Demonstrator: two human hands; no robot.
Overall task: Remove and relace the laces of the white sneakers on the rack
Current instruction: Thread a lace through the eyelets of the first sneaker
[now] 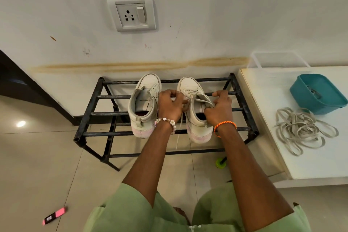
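Note:
Two white sneakers stand side by side on a black metal rack (90, 114), toes to the wall. The left sneaker (144, 105) has no lace in its eyelets. The right sneaker (195, 111) carries a white lace (190, 93) across its upper eyelets, with one end hanging down past the rack bars. My left hand (171, 102) pinches the lace at the shoe's left side. My right hand (220, 107) grips the lace and the tongue edge on the shoe's right side. A loose lace (303, 130) lies in a tangled heap on the white table (263, 100) to the right.
A teal plastic tub (318, 93) and a clear box (278, 60) sit on the white table. A pink highlighter (54, 215) lies on the tiled floor at lower left, a green object (220, 163) under the rack. A wall socket (131, 14) is above.

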